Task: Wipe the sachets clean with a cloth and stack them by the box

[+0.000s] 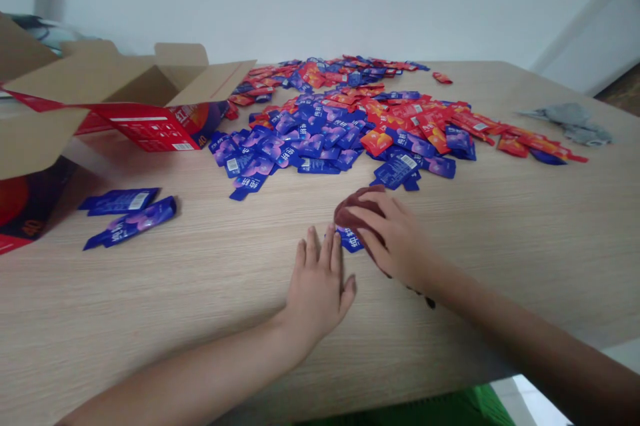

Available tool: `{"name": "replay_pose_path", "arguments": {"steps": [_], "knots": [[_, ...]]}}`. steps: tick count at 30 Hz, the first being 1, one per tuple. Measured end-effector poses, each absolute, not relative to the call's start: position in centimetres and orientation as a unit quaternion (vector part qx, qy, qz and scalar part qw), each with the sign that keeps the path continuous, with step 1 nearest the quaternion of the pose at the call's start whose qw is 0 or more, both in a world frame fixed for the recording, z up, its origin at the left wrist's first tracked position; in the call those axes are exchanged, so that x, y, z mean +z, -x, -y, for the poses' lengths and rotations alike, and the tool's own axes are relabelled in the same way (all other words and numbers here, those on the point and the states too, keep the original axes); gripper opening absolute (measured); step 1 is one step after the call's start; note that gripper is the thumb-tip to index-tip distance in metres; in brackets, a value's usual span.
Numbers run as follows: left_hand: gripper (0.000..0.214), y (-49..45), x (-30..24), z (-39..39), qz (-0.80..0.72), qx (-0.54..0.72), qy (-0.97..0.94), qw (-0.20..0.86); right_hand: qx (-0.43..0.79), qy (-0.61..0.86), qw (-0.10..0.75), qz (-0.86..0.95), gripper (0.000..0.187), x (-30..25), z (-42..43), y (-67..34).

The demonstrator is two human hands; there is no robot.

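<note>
A blue sachet (351,239) with white lettering lies flat on the wooden table, partly covered. My left hand (320,279) rests flat with its fingers stretched out, the fingertips at the sachet's left edge. Bunched under the curled fingers of my right hand (400,239) is a dark red-brown cloth (357,209), which covers the sachet's right side. Beyond both hands spreads a pile of blue sachets (315,126) and red sachets (425,116). Two more blue sachets (133,221) lie apart on the left.
Two open cardboard boxes stand at the left, a red box (150,129) and a nearer box (30,199) cut off by the frame. A grey cloth (575,121) lies at the far right of the table (225,319). Behind rises a pale wall.
</note>
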State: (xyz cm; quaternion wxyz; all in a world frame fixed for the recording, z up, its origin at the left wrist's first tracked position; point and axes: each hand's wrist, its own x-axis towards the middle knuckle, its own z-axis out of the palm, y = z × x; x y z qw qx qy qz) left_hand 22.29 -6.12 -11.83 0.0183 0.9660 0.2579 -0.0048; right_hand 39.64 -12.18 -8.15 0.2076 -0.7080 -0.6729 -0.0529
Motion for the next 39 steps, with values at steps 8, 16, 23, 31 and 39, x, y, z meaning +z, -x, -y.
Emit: {"name": "replay_pose_path", "arguments": {"steps": [8,16,23,31,39], "knots": [[0.069,-22.4,-11.6,6.1,-0.255,-0.011,-0.967,0.019,-0.084,0.756,0.062,0.646,0.044,-11.5,13.0,-38.7],[0.072,-22.4,-11.8,6.2,-0.265,-0.013,-0.964,0.018,-0.101,0.8,0.061,0.589,0.04,-11.6,14.4,-40.4],[0.071,-22.3,-12.0,6.2,-0.269,0.007,-0.963,0.018,-0.042,0.79,0.105,0.602,0.037,-10.3,15.0,-44.2],[0.069,-22.3,-11.9,6.2,-0.264,0.004,-0.965,0.012,-0.061,0.737,0.191,0.645,0.035,-8.0,12.1,-40.3],[0.07,-22.4,-11.6,6.1,-0.261,-0.01,-0.965,0.015,-0.099,0.761,0.075,0.636,0.039,-11.3,12.0,-38.9]]}}
